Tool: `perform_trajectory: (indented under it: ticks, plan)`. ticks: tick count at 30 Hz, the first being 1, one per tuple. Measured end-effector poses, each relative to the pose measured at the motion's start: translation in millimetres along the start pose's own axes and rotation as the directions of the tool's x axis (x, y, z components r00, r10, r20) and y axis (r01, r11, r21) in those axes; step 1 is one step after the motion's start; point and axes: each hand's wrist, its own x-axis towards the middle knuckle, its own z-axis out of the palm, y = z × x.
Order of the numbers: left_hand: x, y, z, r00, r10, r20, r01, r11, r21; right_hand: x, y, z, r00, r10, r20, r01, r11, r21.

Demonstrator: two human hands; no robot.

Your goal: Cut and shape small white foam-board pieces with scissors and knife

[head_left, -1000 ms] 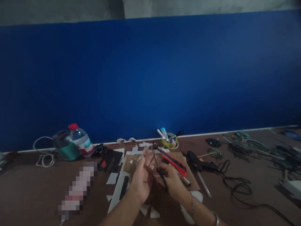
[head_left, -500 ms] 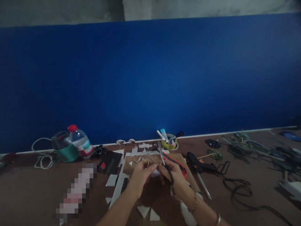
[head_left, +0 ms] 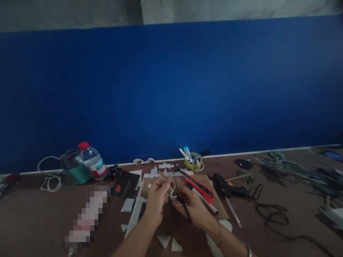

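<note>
My left hand (head_left: 157,198) is closed in a pinch at the middle of the work area. What it grips is too small to name; a thin brownish strip (head_left: 164,176) shows at its fingertips. Close by on the right, my right hand (head_left: 194,207) holds a pair of scissors (head_left: 184,207), black handles low and blades pointing away from me. A small curled white piece (head_left: 173,195) shows between the two hands. Under and around them lie brown cardboard (head_left: 221,203) and white paper scraps (head_left: 176,245).
A red utility knife (head_left: 202,191) lies right of my hands, beside a black glue gun (head_left: 221,185) with its cord. A water bottle (head_left: 93,162) stands back left. Pens stand in a yellow-green tape roll (head_left: 190,165). Green stems (head_left: 284,167) lie far right, before a blue wall (head_left: 171,89).
The scissors have swung down and left in my right hand, uncovering more of the utility knife. My left hand has shifted slightly, and the curled white piece now shows between the hands.
</note>
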Motion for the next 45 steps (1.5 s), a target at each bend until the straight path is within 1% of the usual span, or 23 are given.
perform_trajectory:
  ticks: [7, 10, 14, 18, 21, 27, 31, 39, 45]
  plan:
    - [-6.0, 5.0, 6.8, 1.000, -0.012, -0.001, 0.012, 1.000, 0.028, -2.2, -4.6, 0.7, 0.999, -0.040, 0.022, 0.041, 0.997, -0.069]
    - [-6.1, 4.1, 7.3, 1.000, -0.004, -0.015, 0.005, 0.999, 0.050, -1.5, -3.3, 0.2, 0.999, -0.046, 0.005, 0.046, 0.991, -0.124]
    - [-5.8, 1.4, 6.5, 1.000, -0.006, -0.030, 0.008, 0.998, 0.067, -1.4, -3.6, 0.0, 0.999, -0.042, 0.020, 0.044, 0.989, -0.143]
    - [-4.7, -2.3, 4.5, 0.999, 0.010, -0.046, -0.005, 0.994, 0.107, -2.4, -5.6, -0.1, 0.999, -0.050, 0.006, 0.051, 0.982, -0.183]
    - [-3.3, -3.6, 4.1, 0.998, 0.016, -0.060, -0.008, 0.992, 0.124, -2.7, -3.7, -0.4, 0.997, -0.073, -0.003, 0.071, 0.982, -0.177]
    - [-1.0, -2.9, 4.0, 0.998, 0.012, -0.057, -0.007, 0.996, 0.084, -0.8, 4.8, -1.7, 0.995, -0.100, -0.023, 0.095, 0.980, -0.173]
    - [-1.2, -3.1, 2.9, 0.998, -0.001, -0.065, 0.006, 0.996, 0.088, -0.8, 5.8, -1.5, 0.994, -0.100, -0.037, 0.091, 0.977, -0.195]
    - [-2.7, -0.4, 2.7, 0.998, -0.009, -0.061, 0.014, 0.997, 0.078, -0.9, 5.4, -0.4, 0.995, -0.083, -0.050, 0.074, 0.985, -0.158]
    - [0.0, -2.6, -2.3, 1.000, 0.013, -0.019, -0.012, 0.996, 0.089, -1.7, 0.0, -2.3, 0.997, -0.058, -0.055, 0.046, 0.978, -0.203]
